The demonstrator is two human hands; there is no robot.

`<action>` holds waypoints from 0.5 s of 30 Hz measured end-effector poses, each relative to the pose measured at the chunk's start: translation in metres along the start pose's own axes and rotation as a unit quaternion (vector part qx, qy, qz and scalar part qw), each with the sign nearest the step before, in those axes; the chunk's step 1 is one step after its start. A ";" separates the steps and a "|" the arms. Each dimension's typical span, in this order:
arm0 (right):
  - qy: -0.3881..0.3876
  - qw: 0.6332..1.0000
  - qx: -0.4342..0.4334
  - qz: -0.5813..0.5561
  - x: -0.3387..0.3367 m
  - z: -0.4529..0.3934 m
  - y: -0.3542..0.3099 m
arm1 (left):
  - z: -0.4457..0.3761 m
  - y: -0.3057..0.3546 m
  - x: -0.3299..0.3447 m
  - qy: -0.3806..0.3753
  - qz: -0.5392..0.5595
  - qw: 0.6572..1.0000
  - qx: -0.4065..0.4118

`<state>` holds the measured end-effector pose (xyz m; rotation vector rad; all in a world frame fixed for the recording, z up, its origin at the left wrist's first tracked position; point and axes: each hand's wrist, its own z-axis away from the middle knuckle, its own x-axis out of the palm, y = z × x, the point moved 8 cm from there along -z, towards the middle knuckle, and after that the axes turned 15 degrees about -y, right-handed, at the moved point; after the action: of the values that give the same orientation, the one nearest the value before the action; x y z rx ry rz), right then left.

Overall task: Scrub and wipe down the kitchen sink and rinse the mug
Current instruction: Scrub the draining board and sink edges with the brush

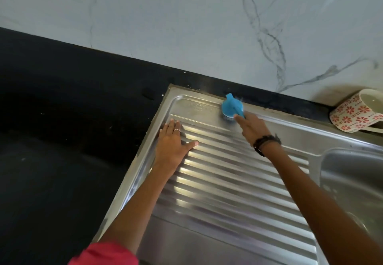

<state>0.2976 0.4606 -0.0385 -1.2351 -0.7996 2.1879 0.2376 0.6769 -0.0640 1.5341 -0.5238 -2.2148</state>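
Head view, only cam. Step in hand, by my read: scrub phase, working the far rim of the sink (207, 181) drainboard, not the basin yet. R hand (251, 128) grips the handle of a blue brush (231, 107); fingers curled round it, index laid along the handle toward the head. Brush head sits just beyond the R fingertips, bristles down on the flat steel strip near the far edge, touching. Faint wet/soapy smear on the steel to the left of the brush. L hand (173, 140) flat on the ribbed part, fingers straight & together, thumb splayed toward the R hand, holding nothing; looks like bracing. Ring on one L finger, dark band on R wrist. Mug (356, 112), red flower print, lies tipped on its side on the black counter (72, 119), well apart from the R fingers, off to their right; untouched. Basin at right edge, partly cut off. Next move, est.: sweep brush along rim & down over the ribs w/ steady downward press; L hand must shift off the ribs to clear that patch. Wipe & mug rinse not yet done.
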 end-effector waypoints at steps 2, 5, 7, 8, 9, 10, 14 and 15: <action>-0.010 1.000 -0.022 0.010 0.021 -0.017 -0.029 | 0.000 0.000 0.000 0.002 0.007 1.000 -0.001; -0.041 0.999 -0.025 0.014 0.062 -0.050 -0.083 | -0.001 0.000 -0.001 0.012 -0.008 1.000 -0.014; -0.070 0.997 -0.017 -0.021 0.080 -0.064 -0.111 | -0.002 0.001 -0.001 0.017 -0.019 0.999 -0.021; -0.084 0.995 -0.013 -0.055 0.082 -0.068 -0.118 | -0.001 0.001 -0.002 0.017 -0.018 0.999 -0.022; -0.096 0.992 -0.008 -0.087 0.082 -0.070 -0.118 | -0.001 0.001 -0.002 0.015 -0.015 1.000 -0.021; -0.104 0.988 -0.001 -0.110 0.078 -0.068 -0.111 | -0.001 0.001 -0.002 0.013 -0.012 1.000 -0.018; -0.098 0.984 0.019 -0.146 0.057 -0.026 -0.054 | 0.001 0.003 -0.003 0.004 -0.008 1.000 -0.008; -0.087 0.987 0.017 -0.131 0.051 -0.011 -0.040 | 0.001 0.003 -0.002 0.003 -0.007 1.000 -0.007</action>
<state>0.2893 0.5255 -0.0447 -0.8738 -0.9326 2.1022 0.2377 0.6760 -0.0605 1.5409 -0.4959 -2.2191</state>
